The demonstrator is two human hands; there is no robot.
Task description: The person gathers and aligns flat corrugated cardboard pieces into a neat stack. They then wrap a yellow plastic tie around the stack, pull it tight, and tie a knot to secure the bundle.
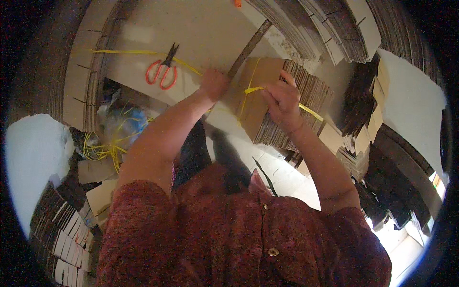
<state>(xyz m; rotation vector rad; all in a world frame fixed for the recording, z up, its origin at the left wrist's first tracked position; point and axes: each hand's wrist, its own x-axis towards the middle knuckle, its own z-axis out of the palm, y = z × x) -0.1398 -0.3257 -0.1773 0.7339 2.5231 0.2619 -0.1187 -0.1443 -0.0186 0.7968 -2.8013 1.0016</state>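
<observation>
A bundle of stacked flat cardboard sits right of centre, its layered edges facing right. Yellow plastic strap wraps around it and crosses on the brown top face. My right hand is closed over the bundle, thumb and fingers on the strap; its grip is partly hidden. To the left of the bundle, my left hand is closed in a fist where another length of yellow strap runs in from the left. Scissors with red-orange handles lie beside that strap, blades pointing away from me.
Tall cardboard stacks stand at the left, with more stacks at the far right. A clear plastic bag and tangled yellow strap lie left of my left arm. A white sack stands at the left edge.
</observation>
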